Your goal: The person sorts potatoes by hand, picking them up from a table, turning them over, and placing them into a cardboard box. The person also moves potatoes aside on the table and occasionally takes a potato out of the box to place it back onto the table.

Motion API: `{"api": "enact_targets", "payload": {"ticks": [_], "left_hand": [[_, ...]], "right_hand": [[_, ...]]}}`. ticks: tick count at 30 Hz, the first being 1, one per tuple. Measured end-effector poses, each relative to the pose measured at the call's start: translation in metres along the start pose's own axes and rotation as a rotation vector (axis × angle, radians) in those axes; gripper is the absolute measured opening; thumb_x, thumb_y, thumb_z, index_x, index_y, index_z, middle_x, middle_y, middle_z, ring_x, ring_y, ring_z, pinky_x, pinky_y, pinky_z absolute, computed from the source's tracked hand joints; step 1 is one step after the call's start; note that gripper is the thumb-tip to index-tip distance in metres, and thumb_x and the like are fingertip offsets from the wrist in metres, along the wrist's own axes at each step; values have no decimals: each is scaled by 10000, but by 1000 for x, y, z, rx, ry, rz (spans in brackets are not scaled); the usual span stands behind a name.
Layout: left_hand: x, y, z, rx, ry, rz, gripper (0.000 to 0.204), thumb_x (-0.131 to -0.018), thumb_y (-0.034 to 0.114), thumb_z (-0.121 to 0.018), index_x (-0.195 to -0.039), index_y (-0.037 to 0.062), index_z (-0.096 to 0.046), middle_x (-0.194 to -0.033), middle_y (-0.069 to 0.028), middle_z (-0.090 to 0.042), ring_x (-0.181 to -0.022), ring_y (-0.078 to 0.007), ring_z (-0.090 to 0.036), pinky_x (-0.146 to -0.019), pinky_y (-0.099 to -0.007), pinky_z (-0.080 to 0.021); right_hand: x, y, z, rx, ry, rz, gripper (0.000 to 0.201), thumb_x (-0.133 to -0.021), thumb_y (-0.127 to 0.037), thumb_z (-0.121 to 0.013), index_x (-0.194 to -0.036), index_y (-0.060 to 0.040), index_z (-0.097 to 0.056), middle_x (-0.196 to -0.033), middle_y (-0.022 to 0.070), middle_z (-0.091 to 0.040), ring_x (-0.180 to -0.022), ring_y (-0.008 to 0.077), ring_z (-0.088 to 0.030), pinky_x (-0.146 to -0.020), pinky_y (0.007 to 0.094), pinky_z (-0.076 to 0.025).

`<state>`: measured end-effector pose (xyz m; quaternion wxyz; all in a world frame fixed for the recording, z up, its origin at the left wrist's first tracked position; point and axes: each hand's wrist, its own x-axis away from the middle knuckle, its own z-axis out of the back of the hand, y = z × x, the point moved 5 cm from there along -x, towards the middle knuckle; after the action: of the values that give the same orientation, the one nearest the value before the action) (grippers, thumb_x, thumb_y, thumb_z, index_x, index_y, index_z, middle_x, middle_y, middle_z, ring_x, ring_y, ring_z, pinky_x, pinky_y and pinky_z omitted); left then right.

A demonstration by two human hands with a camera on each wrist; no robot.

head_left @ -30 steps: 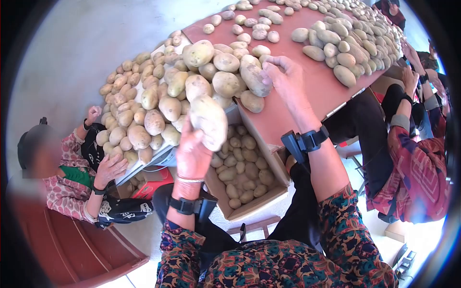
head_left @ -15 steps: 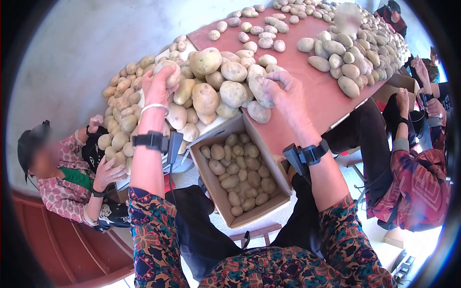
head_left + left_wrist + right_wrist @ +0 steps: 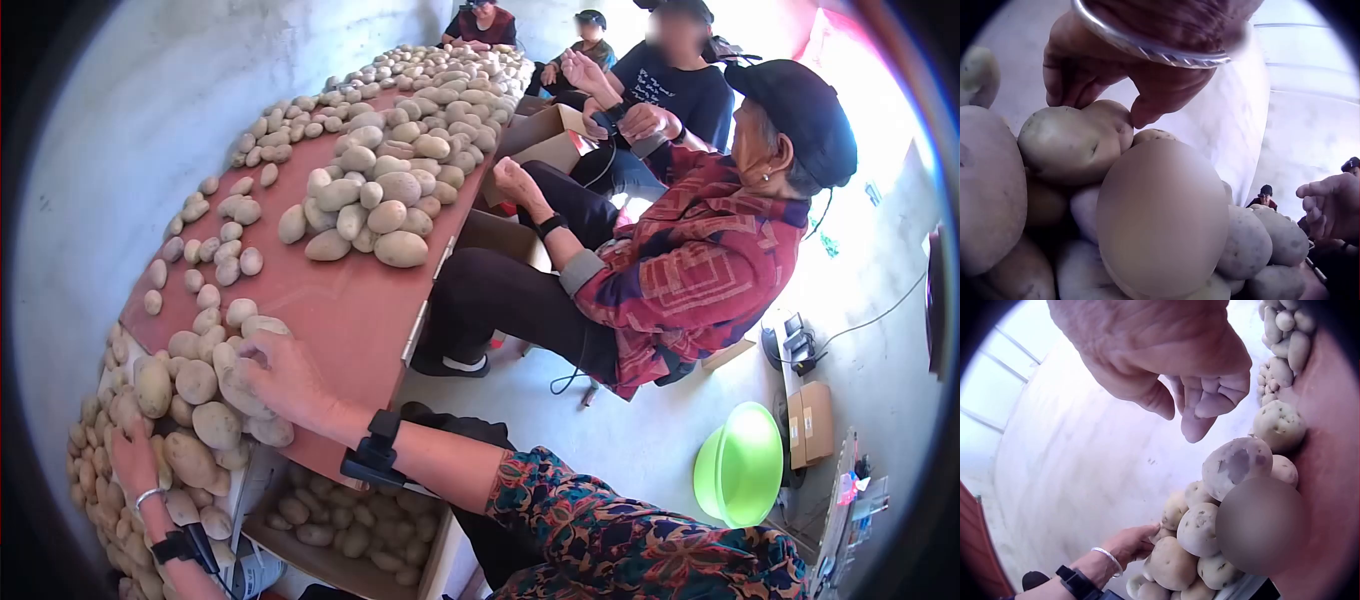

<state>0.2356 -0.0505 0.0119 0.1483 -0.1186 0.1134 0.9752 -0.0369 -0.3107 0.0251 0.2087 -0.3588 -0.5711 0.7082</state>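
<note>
Reaching left hand [image 3: 135, 462]: at lower left of the head view, fingers and thumb pinched a potato [image 3: 1075, 144] on the potato pile [image 3: 215, 425].
Right hand [image 3: 1160, 362]: hung just above that pile, fingers loosely curled, gripping nothing.
Cardboard box [image 3: 285, 548]: stood below the red tabletop [image 3: 320, 340], left of bottom centre in the head view, potatoes inside.

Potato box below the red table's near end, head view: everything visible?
The box is tan, apparently cardboard, open-topped and upright. It sits below the edge of the red table, which seems to hide part of it; the picture's bottom edge crops it too. Many potatoes lie inside, some against its walls. Its underside is out of sight.
</note>
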Motion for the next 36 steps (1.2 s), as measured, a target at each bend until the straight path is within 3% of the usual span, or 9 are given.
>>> {"api": "enact_targets", "payload": {"ticks": [7, 9, 12, 19, 24, 28, 30, 34, 36], "left_hand": [[1, -16, -19, 170, -25, -63, 652, -932, 441, -513, -1307, -92, -486, -1327, -292, -512, -1246, -419, -477, -1065, -421, -355], [6, -15, -19, 124, 108, -162, 635, -946, 426, -522, -1319, -86, -475, -1344, -281, -498, -1265, -408, -456, -1073, -421, -346], [51, 28, 18, 61, 35, -106, 616, -958, 399, -529, -1344, -75, -453, -1370, -263, -476, -1283, -386, -436, -1083, -421, -334], [92, 22, 31, 169, 173, -129, 575, -963, 336, -541, -1365, -61, -438, -1382, -240, -472, -1291, -357, -434, -1095, -422, -320], [152, 41, 58, 274, 384, -442, 521, -958, 263, -552, -1380, -24, -447, -1417, -205, -454, -1317, -343, -411, -1121, -425, -284], [193, 46, 57, 420, 248, -352, 494, -953, 220, -564, -1378, -9, -461, -1410, -174, -476, -1303, -317, -437, -1116, -409, -303], [218, 75, 79, 341, 336, -342, 490, -855, 294, -687, -1242, 7, -599, -1203, -225, -614, -1075, -422, -552, -950, -504, -427], [223, 41, 45, 389, 225, -217, 523, -874, 284, -710, -1287, 3, -555, -1233, -180, -622, -1139, -364, -562, -1020, -429, -412], [215, 25, 22, 619, 217, -296, 462, -949, 180, -573, -1363, -1, -481, -1387, -155, -507, -1286, -290, -465, -1104, -392, -330]], "right_hand": [[-4, 10, 0, -75, 71, 31, 173, -819, -128, -588, -926, -1, -637, -881, 180, -649, -844, 326, -619, -751, 414, -491], [-3, 10, -1, -42, 63, 93, 241, -859, -168, -580, -1002, 22, -619, -871, 183, -651, -764, 287, -658, -689, 377, -519], [-3, 12, -2, -29, 82, 101, 248, -863, -168, -577, -1010, 28, -615, -869, 190, -657, -750, 286, -662, -682, 381, -521], [-3, 13, -2, -124, 56, 37, 270, -867, -171, -570, -1023, 46, -614, -827, 194, -658, -701, 268, -670, -665, 389, -522], [-3, 16, -5, -94, 56, 42, 302, -863, -185, -574, -1060, 41, -613, -794, 187, -650, -667, 251, -666, -638, 386, -514], [0, 13, -4, -93, 32, 8, 308, -859, -187, -580, -1065, 40, -610, -795, 183, -646, -691, 270, -661, -651, 395, -506], [0, 13, -5, -34, 34, 30, 315, -851, -196, -589, -1060, 38, -610, -793, 184, -637, -743, 291, -652, -679, 407, -498], [1, 14, -8, -29, 41, 46, 316, -845, -205, -593, -1056, 30, -612, -802, 185, -629, -777, 306, -637, -707, 416, -489], [-3, 14, -8, -34, 8, 40, 246, -821, -168, -579, -992, 7, -602, -900, 221, -631, -880, 366, -620, -769, 454, -480]]}}
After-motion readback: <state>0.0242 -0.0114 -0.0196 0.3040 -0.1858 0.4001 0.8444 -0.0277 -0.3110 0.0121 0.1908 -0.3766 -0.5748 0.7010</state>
